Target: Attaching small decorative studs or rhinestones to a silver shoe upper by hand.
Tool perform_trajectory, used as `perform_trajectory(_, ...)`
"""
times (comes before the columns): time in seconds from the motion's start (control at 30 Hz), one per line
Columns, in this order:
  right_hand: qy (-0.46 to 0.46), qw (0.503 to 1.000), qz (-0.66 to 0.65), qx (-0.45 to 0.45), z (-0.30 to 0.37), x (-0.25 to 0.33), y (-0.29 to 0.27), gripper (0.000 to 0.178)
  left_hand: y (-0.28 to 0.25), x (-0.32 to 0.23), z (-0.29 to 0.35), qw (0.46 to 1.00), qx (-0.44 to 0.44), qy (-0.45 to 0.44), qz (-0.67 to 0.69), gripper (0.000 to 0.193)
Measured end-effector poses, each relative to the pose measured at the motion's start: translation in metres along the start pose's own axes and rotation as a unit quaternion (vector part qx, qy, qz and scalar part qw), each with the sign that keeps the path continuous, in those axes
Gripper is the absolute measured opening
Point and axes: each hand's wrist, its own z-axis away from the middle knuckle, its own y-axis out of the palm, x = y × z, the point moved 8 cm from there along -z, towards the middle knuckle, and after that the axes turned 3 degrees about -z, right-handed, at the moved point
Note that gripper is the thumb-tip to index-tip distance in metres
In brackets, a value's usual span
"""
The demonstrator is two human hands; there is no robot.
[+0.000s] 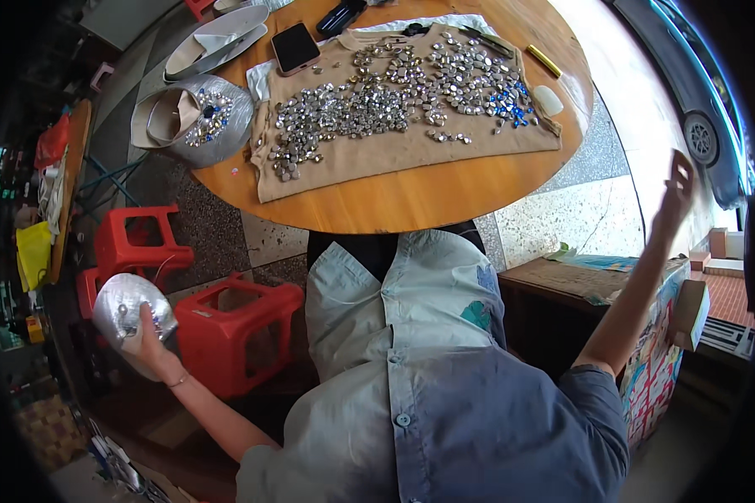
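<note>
My left hand (147,342) is stretched out low to my left, above the red stools, and grips a silver shiny cap-shaped piece (126,306). My right hand (678,189) is raised out to the right, away from the table, fingers apart and holding nothing. On the round wooden table (411,201) in front of me lies a tan cloth (394,151) covered with several silver studs (369,105) and a patch of blue gems (512,105).
A silver cap with gems (197,121) sits at the table's left edge, a white cap (218,38) behind it. A phone (295,48), a yellow marker (544,60) and a pale oval piece (549,101) lie on the table. Red plastic stools (235,331) stand left; a cardboard box (612,285) right.
</note>
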Motion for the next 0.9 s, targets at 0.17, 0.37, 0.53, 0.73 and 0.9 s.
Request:
perform_trajectory(0.17,-0.099,0.965,-0.015,0.241,0.113,0.12,0.144,0.01,0.13,-0.059,0.098,0.946,0.178,-0.117,0.245,0.039)
perform_trajectory(0.37,-0.113,0.965,0.016,0.235,0.113,0.127,0.175,0.009,0.199,-0.099,0.165,0.892,0.276,-0.172,0.313,0.047)
perform_trajectory(0.53,-0.116,0.964,0.003,0.239,0.107,0.119,0.182,0.008,0.219,-0.1,0.188,0.888,0.29,-0.19,0.302,0.044)
perform_trajectory(0.73,-0.106,0.964,-0.003,0.244,0.105,0.109,0.181,0.007,0.23,-0.103,0.197,0.892,0.295,-0.178,0.292,0.042)
perform_trajectory(0.9,-0.108,0.965,-0.003,0.239,0.101,0.105,0.179,0.008,0.233,-0.104,0.204,0.88,0.329,-0.193,0.282,0.048)
